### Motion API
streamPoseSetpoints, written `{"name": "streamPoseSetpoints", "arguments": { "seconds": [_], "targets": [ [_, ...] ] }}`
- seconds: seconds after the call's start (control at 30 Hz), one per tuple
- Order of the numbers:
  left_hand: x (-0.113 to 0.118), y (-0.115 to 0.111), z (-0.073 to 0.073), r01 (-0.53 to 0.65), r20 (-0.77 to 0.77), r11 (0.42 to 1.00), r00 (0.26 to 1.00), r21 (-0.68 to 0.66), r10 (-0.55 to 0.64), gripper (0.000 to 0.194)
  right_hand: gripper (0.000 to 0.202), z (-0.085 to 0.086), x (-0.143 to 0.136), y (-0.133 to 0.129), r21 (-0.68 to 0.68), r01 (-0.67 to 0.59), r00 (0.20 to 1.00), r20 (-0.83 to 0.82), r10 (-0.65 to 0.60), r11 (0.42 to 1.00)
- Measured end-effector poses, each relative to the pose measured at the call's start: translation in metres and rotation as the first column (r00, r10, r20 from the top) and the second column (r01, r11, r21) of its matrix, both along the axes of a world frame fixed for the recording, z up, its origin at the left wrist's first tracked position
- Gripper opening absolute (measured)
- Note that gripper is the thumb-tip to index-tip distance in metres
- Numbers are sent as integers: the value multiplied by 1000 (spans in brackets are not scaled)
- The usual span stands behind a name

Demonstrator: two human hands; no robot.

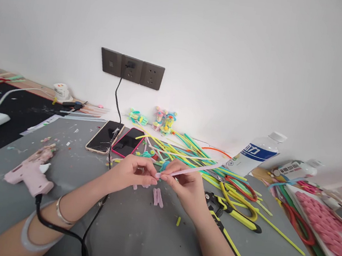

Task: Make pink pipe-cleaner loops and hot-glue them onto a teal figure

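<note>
Both my hands meet above the grey table. My left hand point(139, 173) pinches one end of a pale pink pipe cleaner point(195, 169). Close beside it, my right hand point(182, 184) pinches the same strip, whose long free part sticks out to the right past my knuckles. Below my fingertips lie small folded pink pieces point(158, 197) of the same fuzzy stuff. A short yellow-green bit point(178, 221) rests near my right wrist. Parts of more pink pieces are hidden behind my left fingers.
At left lies a pink glue gun point(33, 170), its black cord running under my left arm. Two phones point(105, 136) lie behind my hands. Right of me are yellow-black pliers point(235, 213), scissors point(240, 188), many-coloured pipe cleaners point(183, 151) and a bottle point(255, 152). Small fuzzy figures point(168, 121) stand by the wall.
</note>
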State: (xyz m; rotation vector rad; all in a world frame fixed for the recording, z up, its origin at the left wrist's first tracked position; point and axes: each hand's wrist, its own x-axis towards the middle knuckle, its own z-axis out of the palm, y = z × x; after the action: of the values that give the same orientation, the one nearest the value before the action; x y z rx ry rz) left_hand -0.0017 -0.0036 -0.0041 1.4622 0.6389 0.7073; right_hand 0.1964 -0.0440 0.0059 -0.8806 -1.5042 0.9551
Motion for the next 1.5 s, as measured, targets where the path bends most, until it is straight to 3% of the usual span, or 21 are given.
{"name": "streamPoseSetpoints", "arguments": {
  "seconds": [0.13,0.33,0.47,0.63,0.77,0.97,1.13,1.27,1.37,1.5],
  "targets": [
    [5,-5,2,-107,62,994,992,14,106,19,21,2,-3,-1,111,-45,997,68,38,993],
    [10,-9,4,-82,146,984,984,-156,106,27,14,4,1,-7,356,-60,973,230,-26,932],
    [13,-10,2,-125,161,949,971,-291,177,35,9,2,3,-9,461,-51,934,337,-122,886],
    [14,-7,-3,-147,151,929,966,-340,208,35,14,-1,0,-8,640,-28,824,450,-345,768],
    [13,-4,-7,-112,146,926,974,-362,174,35,13,-2,-2,-9,658,9,793,454,-407,753],
    [12,-6,-3,-147,120,947,975,-287,187,35,11,-1,-1,-9,563,12,864,410,-293,826],
    [7,-4,0,-115,43,976,991,-184,124,31,10,5,8,-3,394,-130,921,387,-36,910],
    [2,-1,-2,14,-71,990,997,-138,-24,28,4,7,17,-1,211,-226,935,322,151,951],
    [0,-1,-1,177,-125,976,973,-123,-193,23,6,8,19,-3,7,-318,916,259,305,948],
    [-1,-4,6,329,-186,936,919,-124,-348,19,18,10,17,-6,-227,-418,845,257,469,879]
  ]
}}
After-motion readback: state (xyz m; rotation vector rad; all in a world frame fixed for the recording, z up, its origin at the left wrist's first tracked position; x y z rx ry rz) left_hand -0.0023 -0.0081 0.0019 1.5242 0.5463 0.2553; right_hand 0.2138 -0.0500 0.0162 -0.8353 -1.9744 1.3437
